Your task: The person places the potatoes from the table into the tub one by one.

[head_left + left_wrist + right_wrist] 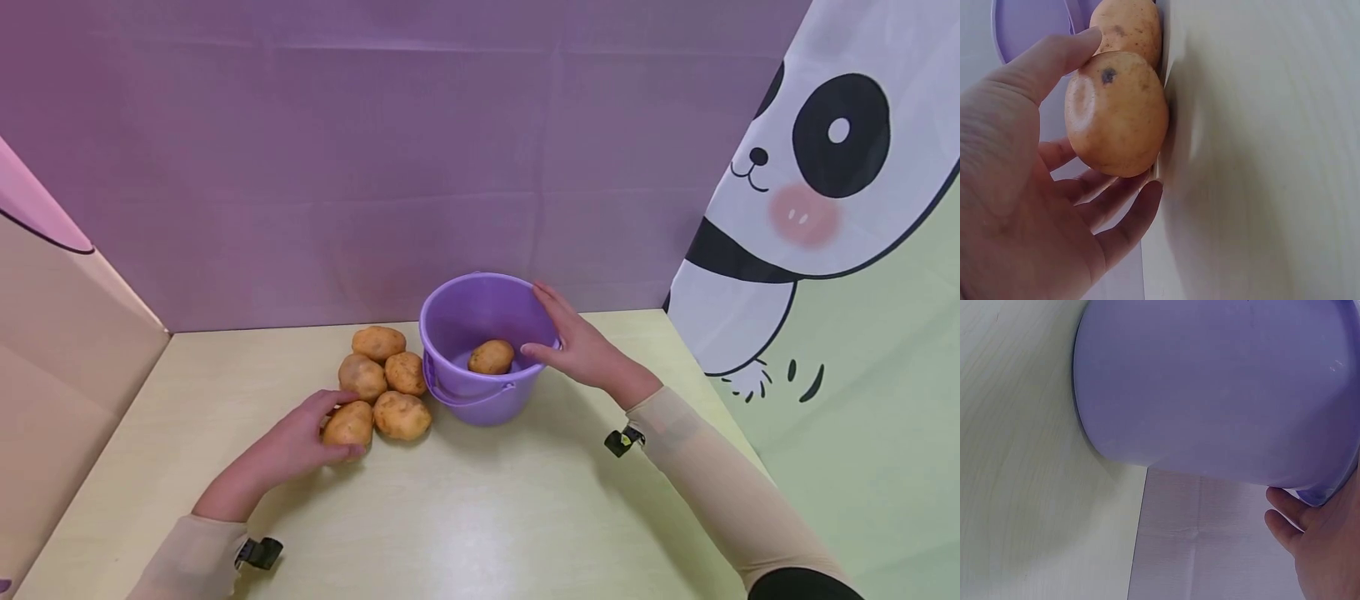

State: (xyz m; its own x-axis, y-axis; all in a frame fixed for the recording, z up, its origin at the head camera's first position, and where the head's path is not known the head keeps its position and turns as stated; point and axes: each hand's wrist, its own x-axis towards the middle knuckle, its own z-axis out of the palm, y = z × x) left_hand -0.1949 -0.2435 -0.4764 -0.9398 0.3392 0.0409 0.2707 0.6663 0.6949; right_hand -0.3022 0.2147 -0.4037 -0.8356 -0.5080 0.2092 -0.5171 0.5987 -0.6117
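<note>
My left hand (300, 446) is at the near left potato (349, 425) of a cluster beside the bucket. In the left wrist view, the thumb lies at the top of this potato (1116, 115) and the other fingers curve behind and under it. A purple bucket (480, 404) stands upright on the table, its handle hanging down in front. With my right hand (585, 346) I hold the bucket's right rim, thumb over the inside and fingers along the outer side. One potato (492, 357) lies inside the bucket.
Several other potatoes, among them a near one (402, 416) and a far one (378, 342), lie close together left of the bucket. The pale wooden table (465, 525) ends at a purple backdrop (375, 167). A panda-printed sheet (840, 333) hangs on the right.
</note>
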